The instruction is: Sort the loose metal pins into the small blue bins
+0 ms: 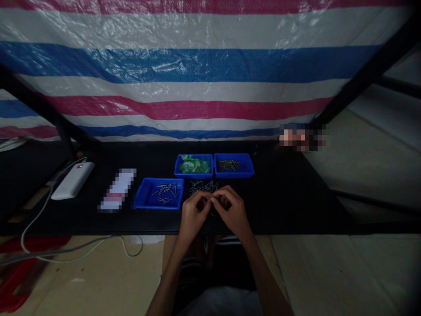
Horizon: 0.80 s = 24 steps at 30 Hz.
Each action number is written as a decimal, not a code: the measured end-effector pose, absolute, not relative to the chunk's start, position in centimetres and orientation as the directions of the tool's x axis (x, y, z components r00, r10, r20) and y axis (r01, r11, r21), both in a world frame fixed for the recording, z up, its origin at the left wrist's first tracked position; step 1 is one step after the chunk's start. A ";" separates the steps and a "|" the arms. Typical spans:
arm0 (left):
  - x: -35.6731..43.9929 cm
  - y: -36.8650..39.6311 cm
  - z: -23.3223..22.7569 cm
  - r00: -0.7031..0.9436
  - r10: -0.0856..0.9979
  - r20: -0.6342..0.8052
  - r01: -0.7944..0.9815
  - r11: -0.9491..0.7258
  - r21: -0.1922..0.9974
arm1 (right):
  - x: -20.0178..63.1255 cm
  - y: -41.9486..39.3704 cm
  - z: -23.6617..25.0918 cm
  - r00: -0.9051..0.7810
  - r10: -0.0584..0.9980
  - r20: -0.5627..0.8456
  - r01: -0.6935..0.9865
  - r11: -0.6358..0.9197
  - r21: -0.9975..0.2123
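Note:
My left hand (196, 211) and my right hand (233, 210) meet at the fingertips over the front part of the black table. Thumb and forefinger are pinched on each hand; whatever lies between them is too small to name. Just beyond the fingers is a loose pile of thin metal pins (201, 186). To the left, a blue tray (144, 202) has several thin metal pieces scattered in it. Behind the pile, one blue tray (177, 172) contains green and clear wrapped pieces, and another (249, 172) holds a heap of thin metal pins.
A white power bank-like box (73, 181) with a cable and a blurred-out flat item (117, 189) lie on the table's left side. Striped plastic sheeting (197, 66) hangs at the back between black frame bars. A pixelated object (301, 139) is at the far right corner.

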<state>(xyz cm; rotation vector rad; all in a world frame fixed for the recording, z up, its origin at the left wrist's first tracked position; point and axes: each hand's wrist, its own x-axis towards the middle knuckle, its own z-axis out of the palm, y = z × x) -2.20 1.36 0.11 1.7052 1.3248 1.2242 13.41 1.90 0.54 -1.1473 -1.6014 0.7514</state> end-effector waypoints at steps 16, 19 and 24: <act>-2.1 1.2 0.6 0.025 0.973 0.228 0.374 -0.221 0.901 | 16.8 9.0 4.5 0.456 0.744 0.488 0.534 0.210 -0.819; -2.1 1.1 0.7 0.023 0.974 0.224 0.371 -0.216 0.903 | 17.3 6.5 4.4 0.483 0.730 0.483 0.561 0.166 -0.811; -2.2 1.1 0.7 0.028 0.971 0.238 0.363 -0.231 0.903 | 17.7 -3.8 -0.9 0.446 0.721 0.530 0.621 0.177 -0.763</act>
